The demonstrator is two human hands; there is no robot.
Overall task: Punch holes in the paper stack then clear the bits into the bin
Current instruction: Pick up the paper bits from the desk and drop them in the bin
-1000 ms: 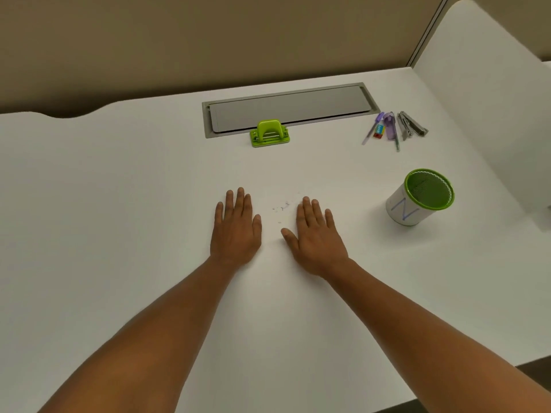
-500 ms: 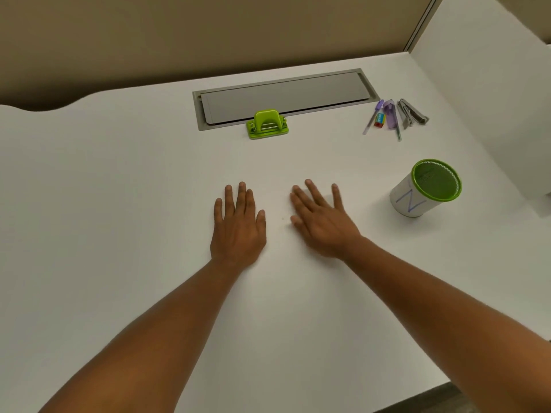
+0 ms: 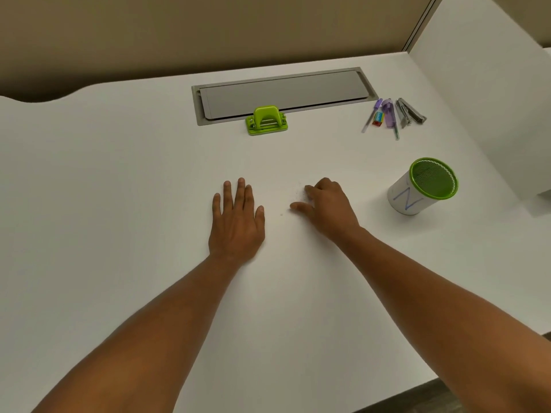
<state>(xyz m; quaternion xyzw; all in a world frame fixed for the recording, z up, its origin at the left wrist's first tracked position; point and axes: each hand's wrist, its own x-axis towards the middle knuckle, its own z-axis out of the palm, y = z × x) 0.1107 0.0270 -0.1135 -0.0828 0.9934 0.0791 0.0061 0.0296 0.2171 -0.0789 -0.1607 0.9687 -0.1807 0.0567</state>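
Fingers (image 3: 310, 190) of the right hand (image 3: 328, 210) are curled inward with the tips on the surface (image 3: 119, 204), raking at a faint scatter of paper bits (image 3: 298, 193) just beside them; whether any bits are pinched between the tips cannot be told, since the specks are very small. One further speck lies between the two hands, near the right thumb. The left hand (image 3: 237, 225) lies flat, palm down, fingers extended and grasping nothing, close to the left of the bits. No paper stack is in view. The bin (image 3: 423, 187), a white cup with a green mesh rim and blue marking, stands upright to the right of the right hand, apart from it. The green hole punch (image 3: 266, 120) sits at the far side, against the front edge of a grey recessed cable tray (image 3: 283, 95), untouched. A group of pens (image 3: 383, 116) and a metal stapler (image 3: 408, 113) lie at the far right. Judged from this layout, the clearing step is in hand and punching appears complete. The next move calls for gathering the bits into one compact pile, securing them with pinched fingers or a cupped palm, and carrying them over the bin opening without scattering the light pieces.
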